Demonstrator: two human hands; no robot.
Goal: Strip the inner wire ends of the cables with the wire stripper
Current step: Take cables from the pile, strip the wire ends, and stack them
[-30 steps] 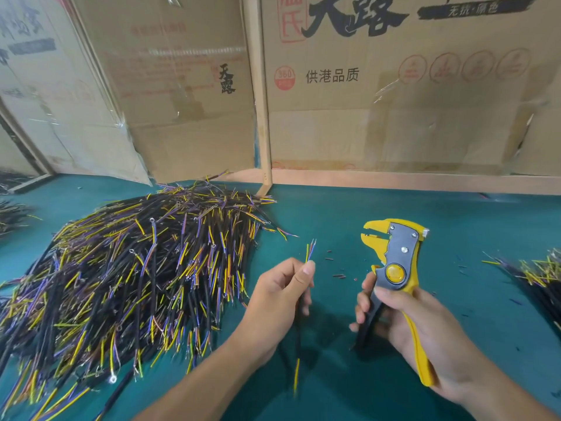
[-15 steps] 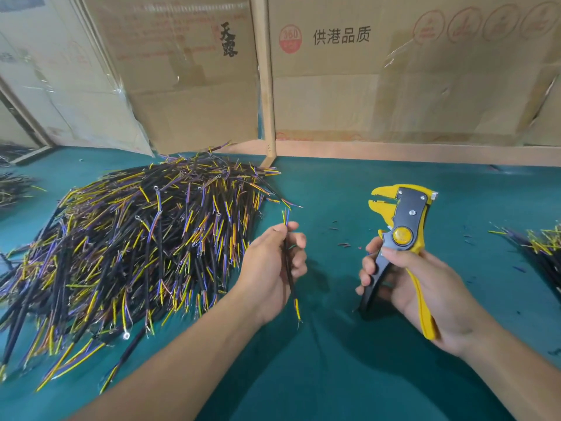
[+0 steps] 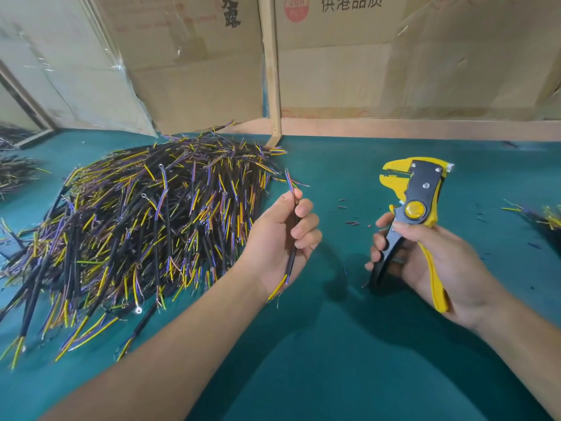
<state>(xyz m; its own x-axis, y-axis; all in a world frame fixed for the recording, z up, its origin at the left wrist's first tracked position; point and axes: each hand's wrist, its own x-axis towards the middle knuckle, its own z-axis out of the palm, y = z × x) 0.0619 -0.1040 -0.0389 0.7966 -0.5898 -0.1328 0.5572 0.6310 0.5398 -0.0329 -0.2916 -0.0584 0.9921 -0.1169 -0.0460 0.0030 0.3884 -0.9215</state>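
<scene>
Since a moment ago the left hand has drawn nearer to the big heap, and the cable it holds now stands steeper, its upper wire ends — blue and reddish — poking above the fingertips toward the heap's right edge, where a second ago they pointed up over bare green. The left fingers are curled around the black sheath, thumb and forefinger pinching it near the top; the lower end, with yellow and blue inner wires, hangs out below the palm. The right hand holds the wire stripper much as before, upright and well apart from the cable, its fingers wrapped round the black handle while the yellow handle lies across the palm (the handles are spread, and the yellow jaws at the top stand slightly parted with nothing between them). The pile of cables covers the left of the green tabletop; a smaller bunch lies at the right edge. Short dark scraps of insulation are scattered between the hands. Cardboard boxes stand along the back — their contents cannot be seen.
</scene>
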